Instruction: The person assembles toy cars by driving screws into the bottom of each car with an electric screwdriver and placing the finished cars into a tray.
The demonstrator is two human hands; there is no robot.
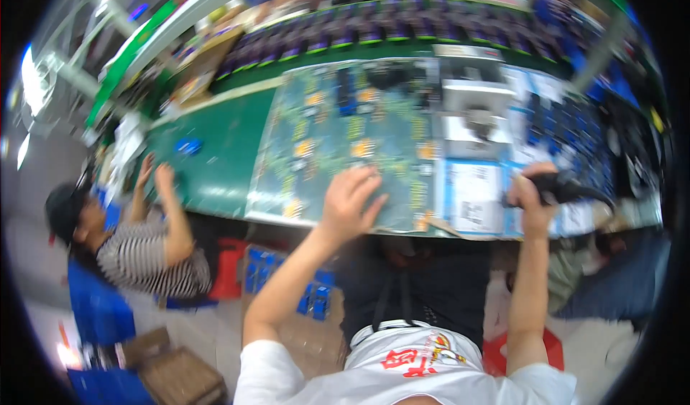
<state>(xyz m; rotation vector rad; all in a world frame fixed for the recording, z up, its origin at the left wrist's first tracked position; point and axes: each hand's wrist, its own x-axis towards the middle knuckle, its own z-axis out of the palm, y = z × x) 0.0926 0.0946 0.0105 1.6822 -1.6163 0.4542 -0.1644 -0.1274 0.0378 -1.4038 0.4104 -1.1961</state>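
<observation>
My left hand [352, 200] rests at or just above the front part of a patterned green-and-yellow table covering [330, 178], its fingers slightly bent and apart, with nothing visible in it. My right hand [532, 189] is closed around a black elongated thing [575, 191] with a curved end; blur hides its exact kind. Beneath and beside the right hand lie white sheets with blue edges [476, 196]. Left of them, farther back, stands an open white box [471, 128] with a grey object inside. On the covering's far side lies a dark blue-ended item [347, 92].
A long row of dark purple items [366, 24] spans the table's back. Dark blue parts [568, 128] and black bundles [632, 146] crowd the right. At left, a person in a striped shirt [154, 261] sits by the green tabletop [215, 153]. A cardboard box [302, 333] stands below.
</observation>
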